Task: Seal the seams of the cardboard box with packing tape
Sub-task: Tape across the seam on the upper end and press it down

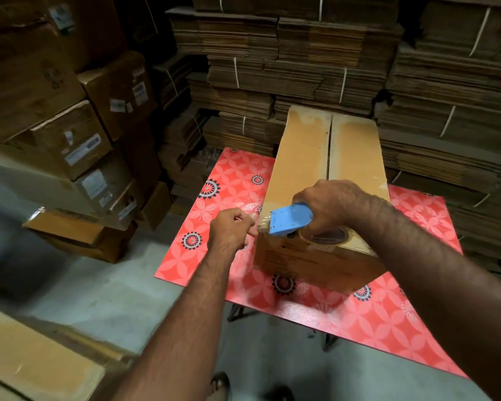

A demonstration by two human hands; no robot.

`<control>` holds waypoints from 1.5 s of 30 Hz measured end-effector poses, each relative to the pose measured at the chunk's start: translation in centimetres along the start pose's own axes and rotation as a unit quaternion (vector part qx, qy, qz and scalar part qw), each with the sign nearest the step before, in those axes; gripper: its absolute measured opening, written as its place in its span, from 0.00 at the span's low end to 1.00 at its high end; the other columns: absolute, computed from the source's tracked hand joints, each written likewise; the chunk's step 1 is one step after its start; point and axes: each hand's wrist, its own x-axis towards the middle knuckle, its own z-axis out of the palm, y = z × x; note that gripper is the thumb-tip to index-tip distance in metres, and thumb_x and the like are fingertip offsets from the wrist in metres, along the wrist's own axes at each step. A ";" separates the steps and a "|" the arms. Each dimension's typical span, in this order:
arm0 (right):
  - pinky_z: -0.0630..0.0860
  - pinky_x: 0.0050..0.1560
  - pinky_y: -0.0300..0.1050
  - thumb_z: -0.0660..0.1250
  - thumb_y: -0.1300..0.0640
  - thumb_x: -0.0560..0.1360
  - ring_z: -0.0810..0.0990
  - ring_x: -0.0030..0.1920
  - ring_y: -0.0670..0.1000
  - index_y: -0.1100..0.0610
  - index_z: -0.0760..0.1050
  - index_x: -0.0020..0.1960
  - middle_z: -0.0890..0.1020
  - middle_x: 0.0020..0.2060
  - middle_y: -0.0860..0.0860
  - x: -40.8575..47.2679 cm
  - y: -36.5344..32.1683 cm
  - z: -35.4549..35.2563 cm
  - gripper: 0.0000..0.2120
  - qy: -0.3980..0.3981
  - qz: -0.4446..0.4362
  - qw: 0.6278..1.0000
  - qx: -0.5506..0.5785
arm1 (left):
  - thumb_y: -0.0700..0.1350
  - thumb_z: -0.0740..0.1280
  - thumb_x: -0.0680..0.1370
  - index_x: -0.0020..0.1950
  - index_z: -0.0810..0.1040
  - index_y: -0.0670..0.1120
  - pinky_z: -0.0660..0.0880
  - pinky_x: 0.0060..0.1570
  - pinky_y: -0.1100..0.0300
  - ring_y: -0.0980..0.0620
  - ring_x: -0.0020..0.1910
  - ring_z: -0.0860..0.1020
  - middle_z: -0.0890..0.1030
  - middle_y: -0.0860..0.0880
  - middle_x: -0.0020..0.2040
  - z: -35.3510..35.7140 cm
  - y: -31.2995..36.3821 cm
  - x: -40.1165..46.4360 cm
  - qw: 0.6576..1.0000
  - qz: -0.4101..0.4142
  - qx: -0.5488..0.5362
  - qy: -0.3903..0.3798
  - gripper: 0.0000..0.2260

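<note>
Resting on the box [315, 157]'s near edge, between both hands, the tape dispenser [291, 219].

Table [232, 180]: red covering printed with pale flower shapes and black-and-white round medallions; dark legs [237, 314] visible beneath the near edge.
Flattened cardboard bundles [301, 59]: stacked high along the back and right, tied with white straps.
Closed cartons [70, 117]: brown, piled at left, several tilted, bearing white labels.
Low carton [78, 233]: on the floor at the foot of the left pile.
Flat cardboard sheets [32, 360]: lower left corner, tan.
Floor [128, 285]: grey concrete.
Sandalled feet [220, 383]: bottom edge, partly cut off.
</note>
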 end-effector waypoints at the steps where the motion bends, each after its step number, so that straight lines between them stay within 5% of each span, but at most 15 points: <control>1: 0.80 0.45 0.49 0.70 0.34 0.66 0.78 0.46 0.50 0.43 0.74 0.64 0.79 0.46 0.45 0.1 0.0 0.0 0.29 -0.001 0.002 1.000 -0.002 | 0.48 0.72 0.77 0.37 0.80 0.44 0.70 0.27 0.60 0.48 0.23 0.72 0.84 0.47 0.32 0.1 -0.1 0.0 1.000 -0.006 -0.008 -0.008 0.11; 4: 0.79 0.44 0.49 0.70 0.34 0.64 0.78 0.46 0.51 0.43 0.75 0.63 0.80 0.46 0.46 0.4 -0.5 -0.3 0.29 -0.006 0.009 1.000 -0.009 | 0.41 0.69 0.78 0.41 0.79 0.38 0.66 0.24 0.63 0.50 0.20 0.69 0.84 0.44 0.32 -0.1 -0.4 -0.1 0.998 -0.024 -0.048 -0.028 0.08; 11: 0.76 0.42 0.48 0.71 0.35 0.65 0.76 0.44 0.52 0.44 0.76 0.60 0.76 0.43 0.46 0.5 -1.4 -1.2 0.26 -0.032 0.027 0.999 -0.026 | 0.45 0.68 0.80 0.46 0.78 0.36 0.64 0.28 0.64 0.51 0.20 0.68 0.84 0.40 0.35 0.1 -0.6 0.0 0.994 -0.026 -0.084 -0.066 0.12; 15: 0.76 0.43 0.48 0.70 0.35 0.66 0.78 0.46 0.53 0.45 0.76 0.59 0.79 0.45 0.47 0.5 -1.8 -1.8 0.25 -0.051 0.031 0.998 -0.027 | 0.57 0.69 0.78 0.57 0.71 0.60 0.72 0.24 0.61 0.48 0.23 0.73 0.84 0.42 0.33 -0.5 -1.4 0.3 0.996 -0.048 0.028 -0.074 0.11; 17: 0.77 0.44 0.49 0.71 0.35 0.66 0.78 0.47 0.53 0.45 0.76 0.60 0.79 0.46 0.47 0.4 -1.9 -1.8 0.26 -0.054 0.034 0.998 -0.025 | 0.60 0.70 0.75 0.56 0.74 0.58 0.80 0.32 0.54 0.47 0.28 0.79 0.85 0.48 0.34 -1.2 -1.9 0.4 0.997 0.004 0.082 -0.009 0.14; 19: 0.76 0.43 0.48 0.70 0.35 0.66 0.78 0.46 0.53 0.45 0.76 0.60 0.77 0.44 0.47 0.3 -2.0 -1.7 0.26 -0.048 0.036 0.998 -0.034 | 0.48 0.69 0.77 0.56 0.81 0.51 0.80 0.45 0.58 0.49 0.41 0.84 0.85 0.52 0.41 -1.4 -1.8 0.2 0.991 0.111 0.060 0.053 0.09; 21: 0.76 0.42 0.48 0.70 0.35 0.67 0.79 0.46 0.53 0.45 0.75 0.59 0.76 0.43 0.47 0.2 -2.2 -1.8 0.25 -0.043 0.039 0.998 -0.040 | 0.35 0.64 0.79 0.59 0.82 0.46 0.79 0.53 0.60 0.55 0.49 0.84 0.86 0.52 0.48 -0.9 -0.8 -0.6 0.989 0.149 -0.017 0.012 0.13; 25: 0.79 0.46 0.50 0.70 0.35 0.68 0.80 0.48 0.53 0.46 0.74 0.59 0.80 0.47 0.47 -0.1 -2.7 -1.8 0.24 -0.048 0.043 0.997 -0.050 | 0.32 0.58 0.80 0.69 0.77 0.44 0.74 0.67 0.57 0.61 0.60 0.79 0.81 0.50 0.65 -0.5 -1.0 -2.4 0.982 0.097 -0.106 -0.123 0.20; 28: 0.78 0.44 0.49 0.70 0.35 0.68 0.77 0.46 0.53 0.45 0.69 0.64 0.81 0.50 0.48 -0.2 -2.9 -1.5 0.29 -0.037 0.050 0.997 -0.047 | 0.37 0.59 0.81 0.76 0.69 0.51 0.66 0.72 0.60 0.59 0.70 0.72 0.72 0.56 0.72 -1.3 -1.9 -3.4 0.975 0.147 -0.012 -0.165 0.24; 31: 0.74 0.40 0.48 0.70 0.36 0.68 0.76 0.45 0.53 0.38 0.61 0.67 0.80 0.52 0.49 -0.4 -2.6 -1.4 0.32 -0.033 0.053 0.997 -0.033 | 0.45 0.58 0.76 0.81 0.56 0.53 0.65 0.67 0.70 0.55 0.71 0.70 0.65 0.57 0.76 -2.2 -2.2 -3.6 0.939 0.265 0.132 -0.175 0.33; 35: 0.79 0.45 0.50 0.69 0.39 0.68 0.75 0.47 0.49 0.35 0.64 0.67 0.80 0.52 0.43 -0.7 -2.3 -1.3 0.29 -0.032 0.056 0.998 -0.018 | 0.43 0.57 0.72 0.82 0.40 0.49 0.67 0.70 0.58 0.52 0.73 0.69 0.62 0.55 0.79 -2.3 -3.1 -3.0 0.898 0.312 0.220 -0.221 0.41; 41: 0.76 0.41 0.47 0.66 0.39 0.69 0.77 0.50 0.49 0.36 0.63 0.74 0.80 0.54 0.42 -0.6 -2.4 -0.8 0.34 -0.038 0.048 0.998 -0.029 | 0.42 0.55 0.71 0.81 0.53 0.47 0.52 0.78 0.47 0.53 0.76 0.65 0.64 0.50 0.79 -2.0 -4.6 -2.7 0.784 0.413 0.460 -0.054 0.37; 45: 0.72 0.40 0.46 0.65 0.38 0.71 0.75 0.47 0.51 0.36 0.59 0.77 0.77 0.48 0.45 -2.2 -0.9 -0.8 0.35 -0.046 0.051 0.997 -0.036 | 0.45 0.62 0.74 0.81 0.55 0.51 0.51 0.75 0.34 0.52 0.74 0.69 0.70 0.54 0.76 -1.7 -4.8 -2.4 0.764 0.395 0.510 -0.023 0.35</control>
